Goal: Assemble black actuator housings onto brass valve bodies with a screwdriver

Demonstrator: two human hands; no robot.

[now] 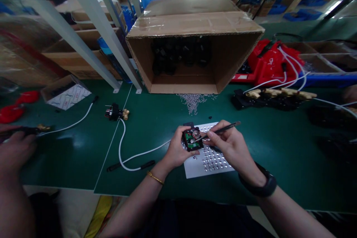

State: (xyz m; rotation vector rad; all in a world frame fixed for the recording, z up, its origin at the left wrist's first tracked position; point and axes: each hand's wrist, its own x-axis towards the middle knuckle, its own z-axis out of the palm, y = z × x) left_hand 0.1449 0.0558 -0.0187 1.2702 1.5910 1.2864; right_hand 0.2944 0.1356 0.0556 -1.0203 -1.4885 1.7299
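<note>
My left hand is closed around a small black housing with a green circuit board inside, its open face turned up. A white cable runs leftward from near that housing. In my right hand is a pair of tweezers, pinched between thumb and fingers, with the tips over the board. Whether the tips grip a part is too small to tell. Under both hands lies a white sheet bearing rows of small shiny round pieces.
Behind stands a cardboard box with black parts, small metal pins heaped before it. Brass-fitted assemblies lie right, beside a red bin. Another assembly sits left. A co-worker's hand is at far left.
</note>
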